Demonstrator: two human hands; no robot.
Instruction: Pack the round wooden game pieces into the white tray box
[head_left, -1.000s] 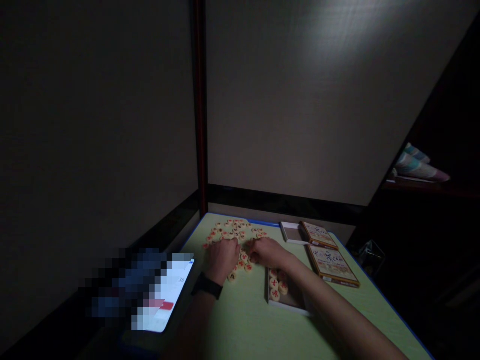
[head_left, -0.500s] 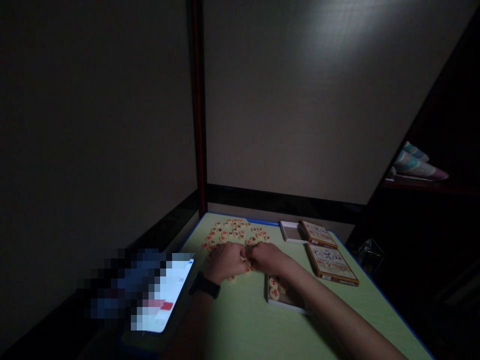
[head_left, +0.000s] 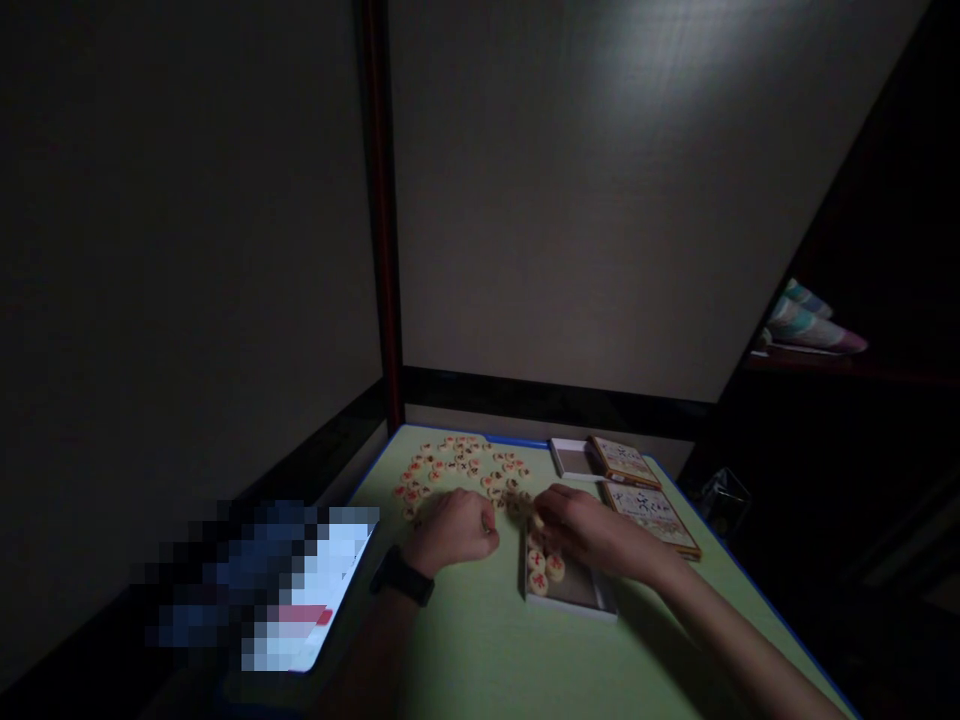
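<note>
My left hand (head_left: 454,530), with a dark watch on its wrist, is curled closed low over the green table. Whatever its fingers hold, if anything, is hidden. Over the far end of a shallow open box (head_left: 570,606), my right hand (head_left: 581,525) pinches a round, pale xiangqi piece (head_left: 538,521). Several red-marked xiangqi pieces (head_left: 538,582) lie in the box's left side. Beyond both hands, many loose xiangqi pieces (head_left: 457,464) with red or dark characters are scattered across the table.
At the back right, an open tray (head_left: 574,458) sits beside two printed game boxes (head_left: 652,515). A lit phone or tablet screen (head_left: 330,580), partly pixelated, is at the left. Walls stand behind the green table (head_left: 480,650).
My right hand has moved from beside my left hand to the right, over the box. Another red-marked piece now shows in the box. My left hand remains curled.
</note>
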